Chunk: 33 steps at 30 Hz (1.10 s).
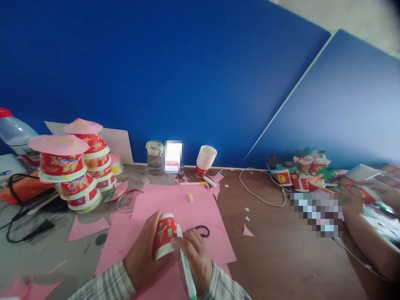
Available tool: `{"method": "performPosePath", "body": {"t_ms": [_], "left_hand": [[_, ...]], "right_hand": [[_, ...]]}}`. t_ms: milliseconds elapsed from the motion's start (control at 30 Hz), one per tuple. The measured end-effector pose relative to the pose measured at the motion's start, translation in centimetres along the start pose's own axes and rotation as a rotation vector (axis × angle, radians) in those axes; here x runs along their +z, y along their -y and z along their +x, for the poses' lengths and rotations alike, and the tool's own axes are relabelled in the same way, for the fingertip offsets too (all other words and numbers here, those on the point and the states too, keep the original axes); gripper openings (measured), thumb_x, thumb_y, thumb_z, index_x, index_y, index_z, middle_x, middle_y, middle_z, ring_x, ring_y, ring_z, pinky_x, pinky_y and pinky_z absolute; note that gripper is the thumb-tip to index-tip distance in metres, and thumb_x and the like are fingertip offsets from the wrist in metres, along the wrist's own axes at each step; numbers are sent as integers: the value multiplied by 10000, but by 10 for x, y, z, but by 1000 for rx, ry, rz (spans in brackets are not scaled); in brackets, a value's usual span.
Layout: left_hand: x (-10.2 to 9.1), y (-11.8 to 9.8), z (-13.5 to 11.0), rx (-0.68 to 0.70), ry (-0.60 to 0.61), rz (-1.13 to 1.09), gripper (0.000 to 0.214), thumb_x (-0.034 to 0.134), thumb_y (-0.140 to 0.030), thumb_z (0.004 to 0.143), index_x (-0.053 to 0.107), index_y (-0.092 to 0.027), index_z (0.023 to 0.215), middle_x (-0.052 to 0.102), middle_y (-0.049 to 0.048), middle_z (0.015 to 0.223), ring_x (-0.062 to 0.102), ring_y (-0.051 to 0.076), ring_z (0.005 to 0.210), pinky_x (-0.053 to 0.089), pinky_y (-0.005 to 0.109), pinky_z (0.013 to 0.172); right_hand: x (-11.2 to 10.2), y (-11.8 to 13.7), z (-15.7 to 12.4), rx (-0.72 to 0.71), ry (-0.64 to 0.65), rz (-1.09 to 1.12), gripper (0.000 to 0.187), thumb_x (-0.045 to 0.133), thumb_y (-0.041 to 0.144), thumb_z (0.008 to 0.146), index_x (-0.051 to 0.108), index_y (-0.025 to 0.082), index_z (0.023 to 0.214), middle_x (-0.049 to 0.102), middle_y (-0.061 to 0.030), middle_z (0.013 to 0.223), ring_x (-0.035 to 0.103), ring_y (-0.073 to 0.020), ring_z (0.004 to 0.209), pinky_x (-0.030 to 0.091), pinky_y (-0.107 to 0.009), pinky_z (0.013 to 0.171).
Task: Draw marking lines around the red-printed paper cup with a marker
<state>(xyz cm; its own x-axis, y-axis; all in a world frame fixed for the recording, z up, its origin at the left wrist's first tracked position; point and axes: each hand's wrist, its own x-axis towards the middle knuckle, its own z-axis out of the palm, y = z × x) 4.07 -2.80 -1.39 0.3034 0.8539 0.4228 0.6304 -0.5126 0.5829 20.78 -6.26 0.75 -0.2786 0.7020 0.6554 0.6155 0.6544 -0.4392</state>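
Observation:
My left hand [142, 252] is wrapped around a red patterned paper cup [165, 234] with a pale rim, tilted above pink paper [218, 246]. A white marker pen with a green end [186, 271] is gripped in my right hand [198, 254], its tip at the right side of the cup. A black loop [203, 230], perhaps a hair tie, lies on the pink sheet just beyond my right hand. Farther up the sheet are a small pale yellow stick [190, 198] and a white and yellow marker [192, 183].
Stacked red cups with pink paper tops [59, 154] stand at left near a plastic bottle [20, 137]. A glass jar [154, 156] and white paper cup [206, 157] stand by the blue partition. At right, a co-worker's arm [365, 233] reaches over decorated cups [308, 166]; a cable [262, 199] curves nearby.

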Motion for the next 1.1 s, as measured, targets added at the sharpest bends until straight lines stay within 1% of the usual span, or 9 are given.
{"method": "performPosePath", "body": {"t_ms": [333, 400, 533, 567, 600, 667, 800, 933, 1100], "left_hand": [[-3, -3, 0, -5, 2, -49, 932, 622, -501, 535, 87, -190, 1233, 345, 124, 1223, 356, 291, 1088, 401, 442, 855], [-3, -4, 1, 3, -19, -40, 908, 621, -479, 546, 101, -187, 1231, 367, 125, 1200, 373, 286, 1074, 416, 435, 841], [-3, -7, 2, 61, -49, -4, 888, 622, -450, 560, 108, -173, 1229, 393, 121, 1157, 386, 269, 1058, 428, 403, 832], [-3, -7, 2, 83, -51, 13, 898, 623, -455, 557, 103, -171, 1231, 392, 122, 1153, 382, 268, 1059, 429, 398, 830], [-2, -7, 2, 102, -50, 32, 915, 625, -472, 548, 98, -169, 1233, 389, 124, 1152, 376, 272, 1062, 428, 398, 830], [-2, -5, 0, 136, -50, 80, 964, 619, -537, 513, 98, -165, 1235, 377, 133, 1159, 366, 291, 1065, 419, 416, 832], [-1, 2, -2, 157, -34, 144, 1047, 549, -672, 445, 97, -159, 1237, 372, 144, 1173, 362, 325, 1061, 402, 456, 831], [-1, 5, -3, 158, -37, 144, 1044, 452, -731, 456, 69, -159, 1240, 363, 145, 1181, 352, 323, 1066, 383, 466, 840], [-1, 5, -2, 181, -46, 163, 1041, 414, -744, 466, 68, -140, 1240, 338, 153, 1184, 344, 313, 1071, 376, 456, 849]], "right_hand": [[2, -1, -5, -16, 71, 52, 257, 539, 133, 761, 559, 229, 999, 542, -26, 685, 512, -210, 595, 413, -315, 567], [4, 1, -6, 21, 20, 114, 267, 537, 111, 757, 568, 245, 987, 542, -16, 671, 515, -203, 581, 423, -308, 562], [8, 4, -8, 201, -189, 274, 282, 568, 134, 737, 580, 268, 984, 577, -12, 693, 554, -206, 598, 459, -302, 576], [7, 5, -7, 244, -207, 329, 267, 565, 160, 742, 584, 267, 985, 585, -9, 686, 561, -205, 591, 465, -300, 574], [6, 5, -7, 283, -215, 389, 234, 553, 190, 754, 593, 266, 971, 586, -1, 658, 560, -198, 561, 466, -292, 556], [1, 5, -4, 351, -151, 512, 209, 509, 274, 787, 599, 242, 973, 583, -6, 649, 554, -192, 532, 467, -289, 532], [-10, 4, 4, 346, -145, 655, 336, 415, 416, 823, 602, 206, 1006, 593, -37, 670, 553, -211, 589, 471, -316, 555], [-9, 2, 3, 326, -173, 718, 397, 373, 450, 832, 646, 182, 939, 614, -51, 634, 569, -226, 607, 472, -340, 599], [-6, 1, -5, 468, -129, 754, 374, 428, 463, 804, 675, 181, 814, 599, -28, 565, 562, -193, 498, 452, -262, 486]]}}
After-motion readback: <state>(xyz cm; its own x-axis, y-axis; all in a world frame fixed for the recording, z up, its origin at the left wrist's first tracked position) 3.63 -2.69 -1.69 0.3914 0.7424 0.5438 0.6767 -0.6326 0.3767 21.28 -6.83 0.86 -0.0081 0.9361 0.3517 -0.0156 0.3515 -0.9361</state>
